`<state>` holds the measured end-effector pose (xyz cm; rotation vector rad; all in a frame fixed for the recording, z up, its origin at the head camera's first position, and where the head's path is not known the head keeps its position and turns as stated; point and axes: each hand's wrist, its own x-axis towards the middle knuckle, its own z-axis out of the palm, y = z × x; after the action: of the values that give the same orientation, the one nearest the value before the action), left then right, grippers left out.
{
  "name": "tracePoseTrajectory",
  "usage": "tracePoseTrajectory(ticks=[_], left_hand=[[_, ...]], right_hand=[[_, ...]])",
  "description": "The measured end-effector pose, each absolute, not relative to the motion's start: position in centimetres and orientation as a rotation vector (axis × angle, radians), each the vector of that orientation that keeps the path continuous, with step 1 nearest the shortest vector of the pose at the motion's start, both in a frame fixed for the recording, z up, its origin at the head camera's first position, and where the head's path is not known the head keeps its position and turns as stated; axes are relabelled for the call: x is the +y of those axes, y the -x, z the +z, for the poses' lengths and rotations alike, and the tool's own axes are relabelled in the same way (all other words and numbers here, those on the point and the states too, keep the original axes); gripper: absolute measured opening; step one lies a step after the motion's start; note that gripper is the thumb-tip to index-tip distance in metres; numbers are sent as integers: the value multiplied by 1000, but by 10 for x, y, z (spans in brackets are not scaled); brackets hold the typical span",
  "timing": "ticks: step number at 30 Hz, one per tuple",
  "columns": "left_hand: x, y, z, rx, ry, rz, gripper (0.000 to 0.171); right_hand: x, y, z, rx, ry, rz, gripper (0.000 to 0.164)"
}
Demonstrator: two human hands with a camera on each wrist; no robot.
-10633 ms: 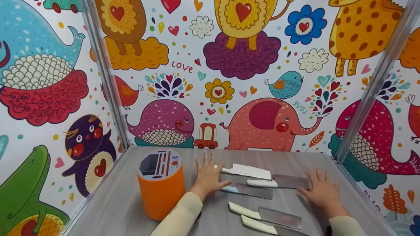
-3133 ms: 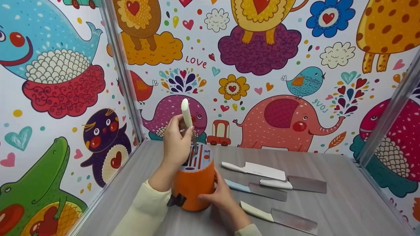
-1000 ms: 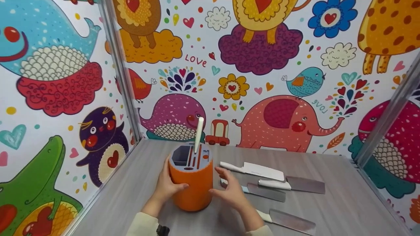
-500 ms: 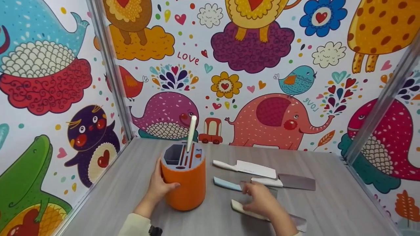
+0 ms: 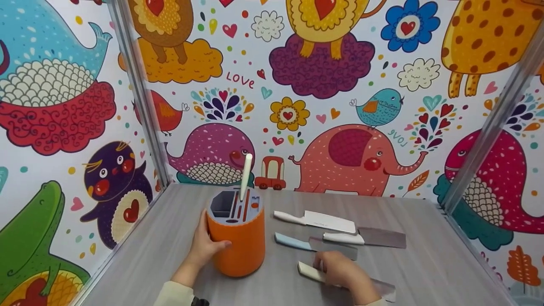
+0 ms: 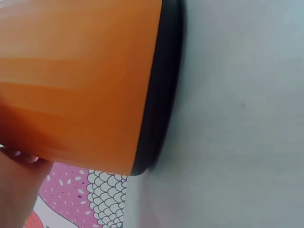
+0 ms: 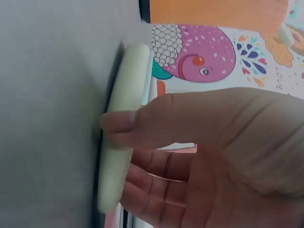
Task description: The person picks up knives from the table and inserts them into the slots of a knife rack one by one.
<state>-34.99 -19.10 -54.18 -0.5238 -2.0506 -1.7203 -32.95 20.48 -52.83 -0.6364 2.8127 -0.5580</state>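
An orange knife block (image 5: 239,250) with a grey slotted top stands upright on the table. My left hand (image 5: 203,245) grips its left side, thumb across the front and fingers round the back. From one slot rises the cream handle of a knife (image 5: 245,176), its blade hidden inside. To the right, my right hand (image 5: 343,272) pinches the cream handle of a cleaver (image 5: 310,271), whose blade emerges beyond the hand. In the right wrist view, the thumb lies over that handle (image 7: 124,90) and the fingers curl at its other side.
Behind the right hand lie a blue-handled cleaver (image 5: 293,241), a white-handled cleaver (image 5: 344,238) and a white-bladed cleaver (image 5: 329,222). Cartoon-printed walls (image 5: 238,25) with metal corner posts (image 5: 142,97) enclose the grey table (image 5: 170,221).
One cream-handled knife has gone from the table into the block. My right hand has left the block's side and come down onto the nearest cleaver's handle; the left keeps its grip.
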Motion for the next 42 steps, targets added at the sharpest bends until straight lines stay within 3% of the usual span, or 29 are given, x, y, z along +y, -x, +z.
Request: tracePoseTrajectory(ticks=[6, 12, 27, 35, 42], left_hand=[[-189, 349, -541, -2038, 497, -1753, 104], [-188, 349, -541, -2045, 487, -1758, 102], [-188, 348, -541, -2047, 466, -1744, 103], [-189, 345, -533, -2078, 480, -1719, 102], [-189, 342, -532, -2110, 398, -1512, 108]], right_hand=[[208, 329, -528, 2829, 696, -492, 37], [204, 329, -528, 2831, 820, -545, 42], [203, 304, -449, 2702, 696, -1573, 43], [197, 295, -440, 2437, 614, -2097, 48], [190, 293, -441, 2357, 522, -2255, 49]])
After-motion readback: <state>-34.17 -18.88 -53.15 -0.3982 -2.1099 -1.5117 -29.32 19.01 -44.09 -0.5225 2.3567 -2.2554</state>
